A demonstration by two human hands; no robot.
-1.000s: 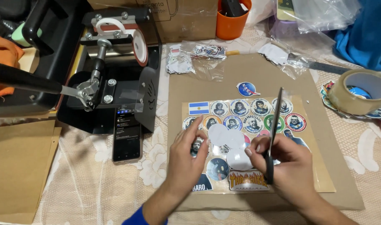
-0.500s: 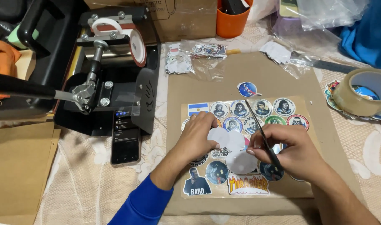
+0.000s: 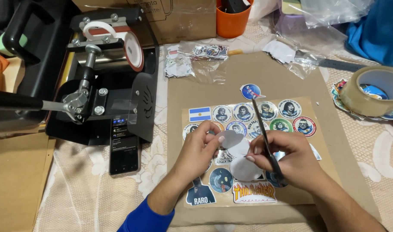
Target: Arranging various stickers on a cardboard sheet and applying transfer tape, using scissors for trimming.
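Head view, hands: the left hand (image 3: 200, 144) is closed narrow, and a white round sticker backing (image 3: 229, 139) is pinched between its thumb and fingers. The right hand (image 3: 286, 157) is closed around a pair of scissors (image 3: 265, 139), whose blades point up and away from the person.
Head view, white pieces: two more white round pieces (image 3: 244, 167) are seen just below the pinched one, between the two hands, over the sticker sheet (image 3: 248, 150).
Head view, sticker sheet: it is laid on a brown cardboard sheet (image 3: 291, 73) on the counter (image 3: 97, 193). Round portrait stickers, a flag sticker (image 3: 200, 114) and a flame-letter sticker (image 3: 254, 192) are carried on it.
Head view, left side: a black mug heat press (image 3: 106, 73) is placed on the counter, and a dark smartphone (image 3: 124, 144) is laid just in front of it.
Head view, right side: a roll of clear packing tape (image 3: 372, 90) is placed near the cardboard edge.
Head view, far side: an orange cup (image 3: 231, 20) and a plastic bag with stickers (image 3: 200, 58) are seen behind the cardboard.
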